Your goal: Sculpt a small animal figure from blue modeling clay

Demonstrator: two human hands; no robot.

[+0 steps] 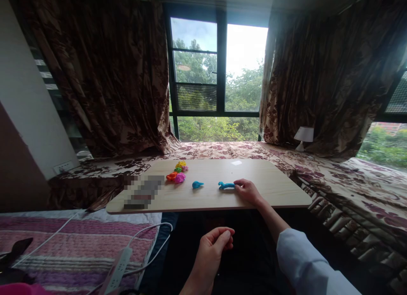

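Note:
My right hand (249, 192) is over the right part of the table, its fingers closed on the end of a long blue piece of modelling clay (227, 185). That piece lies along the tabletop, with a curled, knobby left end. Left of it rests a smaller blue clay lump (197, 185) with a pointed tip, apart from both hands. My left hand (216, 243) is below the table's near edge, thumb pressed to curled fingers; whatever it may hold is hidden.
Lumps of yellow (180, 164), orange (171, 176), green and pink clay (179, 178) sit on the table (267, 172), left of the blue pieces. A blurred-out dark object (144, 192) lies at its left edge. A power strip (118, 267) with a white cable is on the bed, lower left.

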